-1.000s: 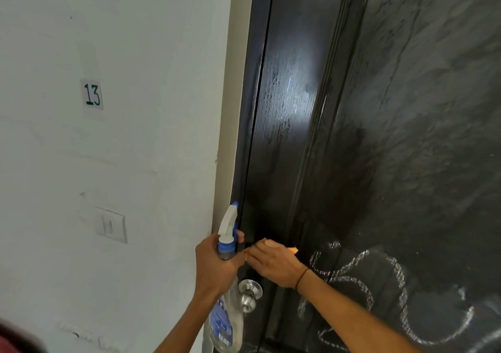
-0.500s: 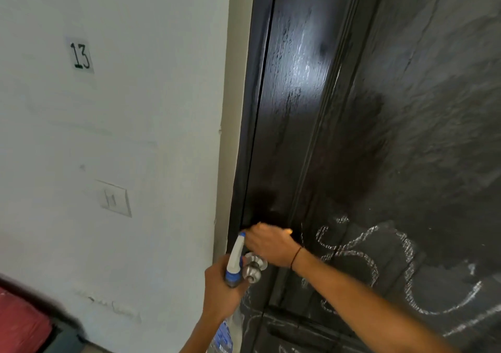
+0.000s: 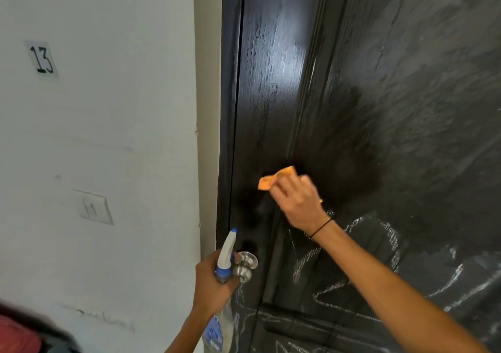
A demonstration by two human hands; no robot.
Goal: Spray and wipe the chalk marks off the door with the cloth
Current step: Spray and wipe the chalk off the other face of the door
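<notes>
A dark wooden door [image 3: 379, 109] fills the right side, its upper part wet and smeared. White chalk marks [image 3: 379, 247] cover its lower part. My right hand [image 3: 296, 199] grips an orange cloth [image 3: 273, 180] and presses it against the door's left stile, above the chalk. My left hand [image 3: 214, 287] holds a clear spray bottle [image 3: 226, 255] with a white and blue nozzle by its neck, just left of the silver door knob [image 3: 245, 264]. The bottle's body hangs below my hand, partly hidden.
A white wall [image 3: 108, 136] stands to the left with a "13" label [image 3: 42, 59] and a light switch [image 3: 93, 207]. A pale door frame [image 3: 207, 109] separates wall and door. Something red [image 3: 16, 335] lies at the bottom left.
My right hand has risen from beside the knob and moved right, and the orange cloth now shows in it against the door. The bottle stays low by the knob.
</notes>
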